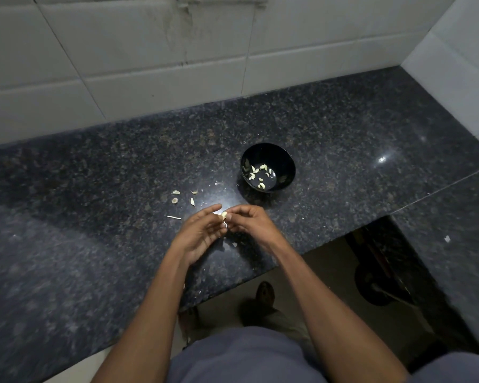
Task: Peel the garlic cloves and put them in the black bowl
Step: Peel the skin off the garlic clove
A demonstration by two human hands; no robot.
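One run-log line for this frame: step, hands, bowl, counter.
step: peeling | left hand and right hand: pinch one garlic clove | black bowl: holds peeled cloves | counter: loose bits of garlic

One head camera, looking down.
It faces forward and down, near the counter, toward the tiled wall.

no readable text, labels, brands, numbers or signs on any surface.

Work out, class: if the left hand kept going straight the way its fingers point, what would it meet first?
Probably the black bowl: the left hand, pinching the garlic clove, points up-right towards it, though depth is unclear.
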